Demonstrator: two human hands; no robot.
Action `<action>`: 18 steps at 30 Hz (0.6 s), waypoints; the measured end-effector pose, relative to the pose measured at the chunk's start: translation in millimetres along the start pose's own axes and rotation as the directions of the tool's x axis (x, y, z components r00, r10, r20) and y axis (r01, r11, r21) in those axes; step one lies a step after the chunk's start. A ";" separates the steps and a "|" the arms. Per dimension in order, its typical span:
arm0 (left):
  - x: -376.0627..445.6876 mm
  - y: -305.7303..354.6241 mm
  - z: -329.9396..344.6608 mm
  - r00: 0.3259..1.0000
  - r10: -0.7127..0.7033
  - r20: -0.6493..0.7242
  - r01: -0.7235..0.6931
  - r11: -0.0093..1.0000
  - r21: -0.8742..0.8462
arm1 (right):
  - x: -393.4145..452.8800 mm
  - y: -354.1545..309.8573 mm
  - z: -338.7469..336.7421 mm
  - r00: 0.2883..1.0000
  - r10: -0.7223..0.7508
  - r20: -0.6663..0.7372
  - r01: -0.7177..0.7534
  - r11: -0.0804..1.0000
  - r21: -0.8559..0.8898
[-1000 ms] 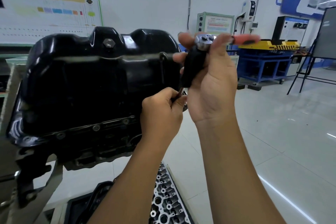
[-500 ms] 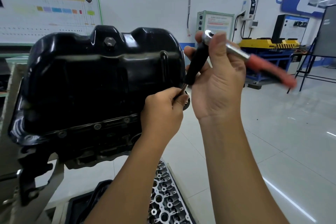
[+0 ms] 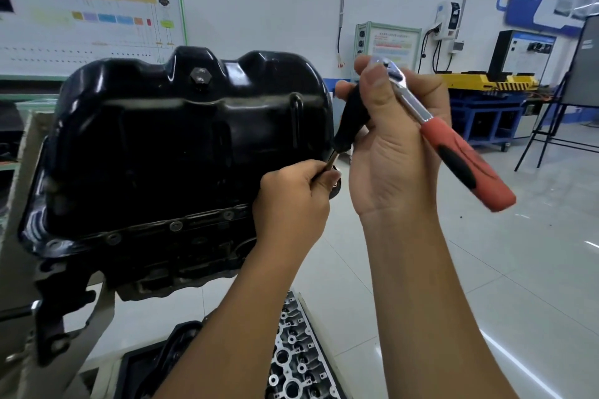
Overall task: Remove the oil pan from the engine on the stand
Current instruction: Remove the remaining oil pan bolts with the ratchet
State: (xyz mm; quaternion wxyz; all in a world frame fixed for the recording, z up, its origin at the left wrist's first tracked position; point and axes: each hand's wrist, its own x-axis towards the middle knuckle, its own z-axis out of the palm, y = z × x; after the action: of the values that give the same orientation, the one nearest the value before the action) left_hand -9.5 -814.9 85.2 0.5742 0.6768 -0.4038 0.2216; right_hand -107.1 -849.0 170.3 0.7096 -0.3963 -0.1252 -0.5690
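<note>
- The engine stand [image 3: 48, 317] shows as a pale metal frame to the left of and below the oil pan, carrying the engine upside down so that the pan faces up and toward the camera.
- The oil pan [image 3: 168, 146] is glossy black pressed steel, still seated on the dark engine block [image 3: 181, 256], which lies directly under the pan's flange. I judge the pan stiff and moderately heavy, with a slick painted skin that may be oily.
- The drain plug [image 3: 200, 77] sits near the pan's top edge; it is no place to hold.
- The flange bolts [image 3: 175, 225] run along the pan's lower rim. The flange beside them looks the surest grip once it is free, one hand at each end, since the domed body offers little purchase.
- The left hand [image 3: 291, 204], at the pan's right end, has its fingers curled round the thin metal extension bar [image 3: 330, 161], steadying it toward a fastener hidden behind the knuckles.
- The right hand [image 3: 395, 139], just right of the pan, has its fingers wrapped round the black upper part of the tool, below the head of the ratchet [image 3: 453, 142], whose red handle points away from the pan.
- A cylinder head [image 3: 291, 353] lies well below the pan.
</note>
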 end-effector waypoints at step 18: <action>-2.1 -4.6 4.7 0.999 0.041 -0.009 -0.041 0.999 0.002 | 5.9 -1.1 -5.9 0.991 0.130 0.029 -0.129 0.991 -0.030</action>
State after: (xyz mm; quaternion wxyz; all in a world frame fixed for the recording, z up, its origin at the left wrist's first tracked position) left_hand -7.8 -818.8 79.7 0.5708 0.6679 -0.4148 0.2367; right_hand -107.8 -857.4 170.6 0.7373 -0.4222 -0.1021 -0.5174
